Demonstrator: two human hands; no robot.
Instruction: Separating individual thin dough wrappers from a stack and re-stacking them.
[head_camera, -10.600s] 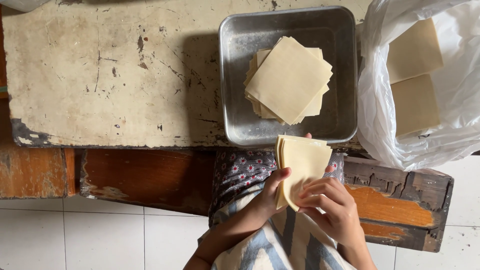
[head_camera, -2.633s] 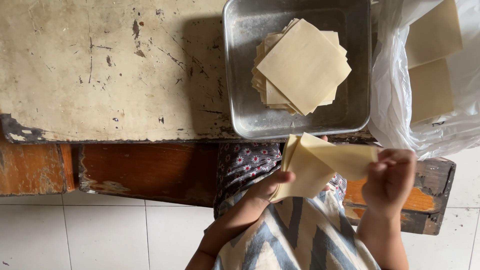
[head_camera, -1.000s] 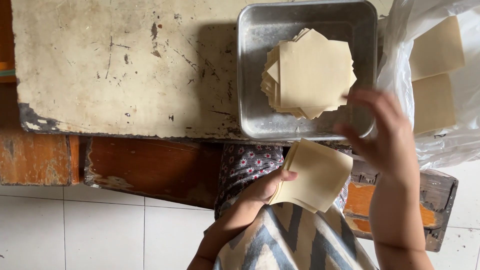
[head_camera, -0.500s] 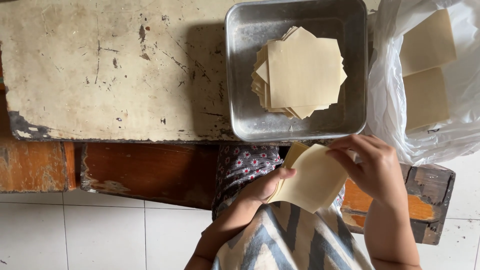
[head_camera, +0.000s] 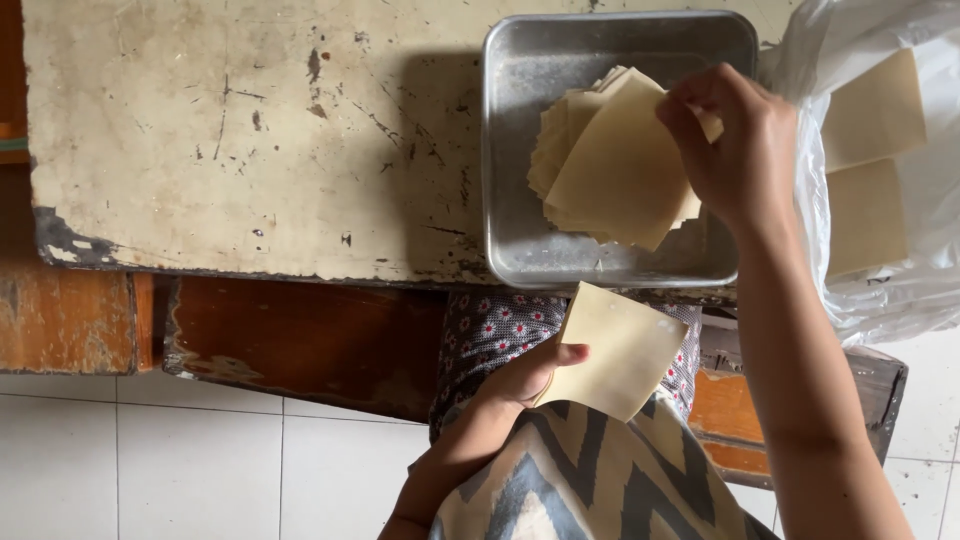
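Up at the metal tray (head_camera: 520, 240), the right hand (head_camera: 735, 150) reaches over the right half of the tray, its fingers (head_camera: 690, 115) curled and closed on the upper right edge of the top sheet (head_camera: 620, 170) of the pile of thin, pale square wrappers (head_camera: 555, 140). That sheet lies flat on the pile inside the tray, under and just left of the fingers. Below the tray's near rim, over the person's lap, the left hand (head_camera: 525, 375) holds a small stack of the same squares (head_camera: 620, 345); its thumb presses on the stack's left edge and the other fingers are hidden beneath. The tray sits on the right end of a worn, scratched pale counter (head_camera: 250, 130). Right of the tray, touching its side, a clear plastic bag (head_camera: 830, 250) holds more pale squares (head_camera: 870, 110).
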